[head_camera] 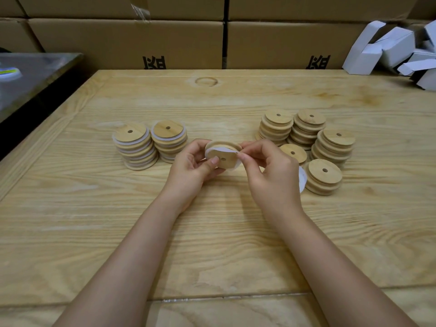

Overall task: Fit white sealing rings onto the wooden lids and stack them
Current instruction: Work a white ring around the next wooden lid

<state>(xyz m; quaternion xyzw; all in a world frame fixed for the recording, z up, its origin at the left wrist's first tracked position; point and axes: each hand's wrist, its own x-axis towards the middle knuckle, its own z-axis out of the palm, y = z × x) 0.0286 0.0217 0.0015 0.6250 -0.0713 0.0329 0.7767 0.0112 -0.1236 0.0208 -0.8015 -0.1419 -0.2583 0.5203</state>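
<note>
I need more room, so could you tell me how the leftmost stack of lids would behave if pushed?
The leftmost stack looks staggered and leaning, so it would probably topple or shear apart. Its white rings may add grip. Its round lids could roll once freed.

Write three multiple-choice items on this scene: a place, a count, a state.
1. Where on the light wooden table do the stacks of round wooden lids with white rings fitted stand? A. left of centre B. right of centre C. at the near edge
2. How many such ringed stacks are there? A. one B. two C. five
3. The white sealing ring on the round wooden lid in hand is: A. fully seated B. lying on the table C. only partly on
Answers: 1 A, they stand beyond the left hand; 2 B, two side by side; 3 C, the right hand pinches it stretched across the lid's face.
</note>
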